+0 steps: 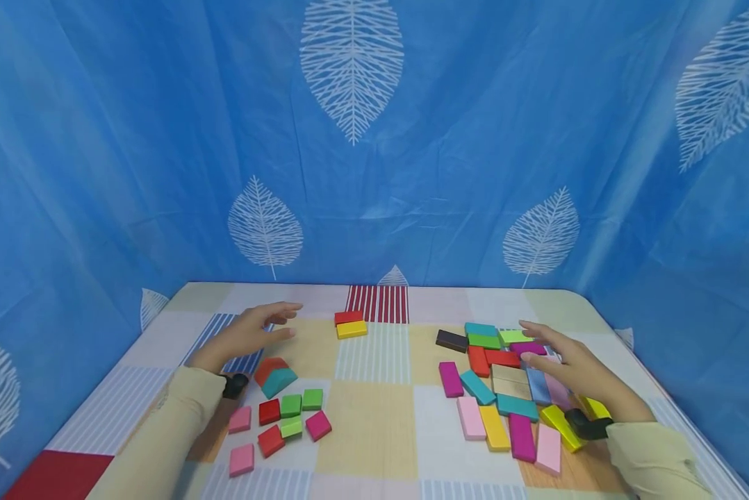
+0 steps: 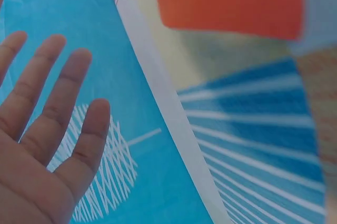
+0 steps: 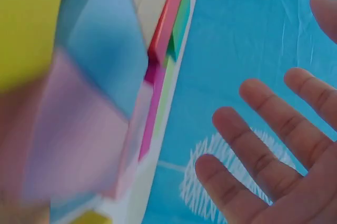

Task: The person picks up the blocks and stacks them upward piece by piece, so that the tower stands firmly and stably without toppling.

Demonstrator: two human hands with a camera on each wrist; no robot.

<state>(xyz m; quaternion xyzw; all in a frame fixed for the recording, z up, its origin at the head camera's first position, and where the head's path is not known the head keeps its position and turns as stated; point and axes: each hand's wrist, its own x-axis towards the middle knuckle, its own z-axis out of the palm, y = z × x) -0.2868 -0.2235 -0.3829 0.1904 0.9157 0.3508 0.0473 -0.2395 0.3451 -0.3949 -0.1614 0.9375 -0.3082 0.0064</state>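
My left hand (image 1: 248, 337) hovers over the left part of the table with its fingers extended and nothing in its grasp. Below it lies an orange and teal block piece (image 1: 275, 377), with small red, green and pink blocks (image 1: 291, 405) nearer me. On the other side, my right hand (image 1: 570, 362) is held above the right edge of a cluster of coloured rectangular blocks (image 1: 509, 382). Its spread fingers (image 3: 263, 145) hold nothing in the right wrist view. Spread fingers (image 2: 66, 87) show in the left wrist view too.
A red block (image 1: 348, 317) and a yellow block (image 1: 352, 330) lie together at the back centre. One black block (image 1: 451, 340) sits left of the cluster. Blue curtains (image 1: 374, 173) with white leaves enclose the patchwork-covered table (image 1: 368, 423) at the back and sides.
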